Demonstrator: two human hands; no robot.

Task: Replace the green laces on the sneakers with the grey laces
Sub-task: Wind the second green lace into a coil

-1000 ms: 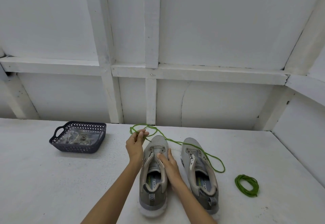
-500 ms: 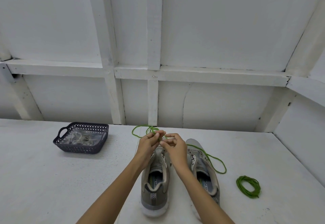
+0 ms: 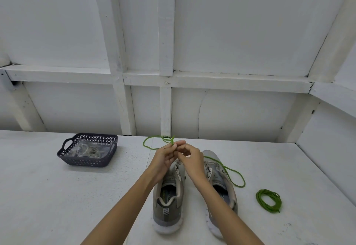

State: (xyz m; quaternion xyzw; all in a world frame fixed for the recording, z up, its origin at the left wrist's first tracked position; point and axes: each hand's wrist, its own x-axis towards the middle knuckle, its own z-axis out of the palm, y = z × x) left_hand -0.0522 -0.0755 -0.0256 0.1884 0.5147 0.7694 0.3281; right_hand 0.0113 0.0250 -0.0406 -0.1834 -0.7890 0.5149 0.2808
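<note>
White tabletop lies under both hands, where the left hand and right hand pinch a loose green lace between curled fingertips above the sneakers' toes. It loops toward the wall and trails over the right sneaker, just beside the left sneaker. A coiled green lace lies farther right, and the grey laces sit in a dark basket to the left.

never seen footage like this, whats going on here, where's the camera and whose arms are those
No machine here: a person wears a camera on the head, looking down at their own bare arms. The left hand and right hand meet above the left sneaker, pinching a loose green lace that trails past the right sneaker. On the white table a second green lace lies coiled, and a dark basket holds a clear bag of pale cords, probably the grey laces.
</note>
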